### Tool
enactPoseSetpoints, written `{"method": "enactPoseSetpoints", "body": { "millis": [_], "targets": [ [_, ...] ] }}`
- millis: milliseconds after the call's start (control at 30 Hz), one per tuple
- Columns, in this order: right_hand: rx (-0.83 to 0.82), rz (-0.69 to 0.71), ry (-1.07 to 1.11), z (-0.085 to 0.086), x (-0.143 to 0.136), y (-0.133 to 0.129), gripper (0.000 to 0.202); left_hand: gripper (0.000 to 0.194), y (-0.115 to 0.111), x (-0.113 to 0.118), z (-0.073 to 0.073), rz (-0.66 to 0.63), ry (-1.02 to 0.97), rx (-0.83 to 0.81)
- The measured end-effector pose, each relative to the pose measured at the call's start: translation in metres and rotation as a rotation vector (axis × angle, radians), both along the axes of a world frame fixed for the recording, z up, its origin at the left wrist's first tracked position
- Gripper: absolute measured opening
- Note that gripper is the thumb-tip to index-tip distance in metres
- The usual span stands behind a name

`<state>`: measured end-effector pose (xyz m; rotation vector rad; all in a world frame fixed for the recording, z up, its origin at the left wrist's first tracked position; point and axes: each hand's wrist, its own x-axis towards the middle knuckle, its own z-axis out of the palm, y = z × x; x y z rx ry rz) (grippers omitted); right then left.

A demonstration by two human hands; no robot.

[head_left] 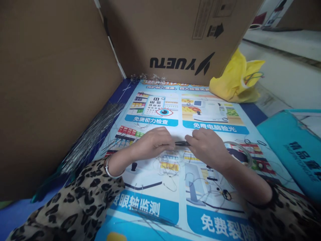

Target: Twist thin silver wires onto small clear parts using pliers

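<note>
Here you are, walled in by cardboard: a big plain brown panel (50, 87) fills your left, and a second brown panel (175, 36) stands ahead, the brand YUETU printed on it upside down in heavy black beside a leaf-like logo (205, 63), with a black arrow (215, 30) above. Below, the blue poster (182, 194) spreads under your arms, and it's full of lettering: 免费视力检查 at upper left, 免费电脑验光 at upper right, 眼轴监测 lower left, and 免费裂隙 running out of sight under your right side. Your leopard-print sleeves (75, 204) come in from both lower corners, and off to your right sits a teal box (288, 144) reading 精品童, the rest cut off. A crumpled yellow bag (235, 82) slumps at the poster's far right corner, while a bundle of thin metallic wires (92, 134) lies along your left. Now the hands, right over the poster's middle: your right hand (207, 145) pinches one end of a dark slim tool (182, 143), and your left hand (159, 142) has its fingers bunched at the other end, though I can't tell whether they grip the tool itself. A bracelet (107, 169) rings your left wrist, fine looped wires (170, 184) scatter below, and smallest of all, a little black ring (227, 194) lies nearer your right forearm
</note>
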<state>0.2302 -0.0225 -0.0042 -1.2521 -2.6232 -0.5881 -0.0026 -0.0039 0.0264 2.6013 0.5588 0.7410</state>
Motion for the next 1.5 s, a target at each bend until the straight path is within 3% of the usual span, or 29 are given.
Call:
{"method": "enactPoseSetpoints", "body": {
  "millis": [133,300,567,700,833,1200,1500],
  "targets": [
    [-0.063,-0.137,0.026,0.004,0.008,0.004,0.015,0.015,0.005,-0.004,-0.005,0.16,-0.002,0.127],
    [-0.209,-0.176,0.115,0.012,0.007,-0.001,0.016,0.015,0.005,-0.004,-0.013,0.367,-0.073,0.202],
    [-0.674,-0.254,0.748,0.015,-0.017,-0.014,0.027,0.011,-0.007,0.008,-0.014,0.674,-0.317,0.016],
    [-0.839,-0.286,0.949,0.011,-0.027,-0.016,0.035,0.01,-0.014,0.015,-0.018,0.658,-0.32,-0.043],
    [-0.856,-0.341,1.028,0.003,-0.029,-0.015,0.033,0.009,-0.02,0.02,-0.02,0.629,-0.326,-0.063],
    [-0.826,-0.338,0.952,0.007,-0.034,-0.019,0.013,0.009,-0.028,0.025,-0.016,0.648,-0.339,-0.128],
    [-0.809,-0.374,0.932,0.004,-0.036,-0.02,0.011,0.007,-0.032,0.027,-0.019,0.643,-0.333,-0.219]
  ]
}}
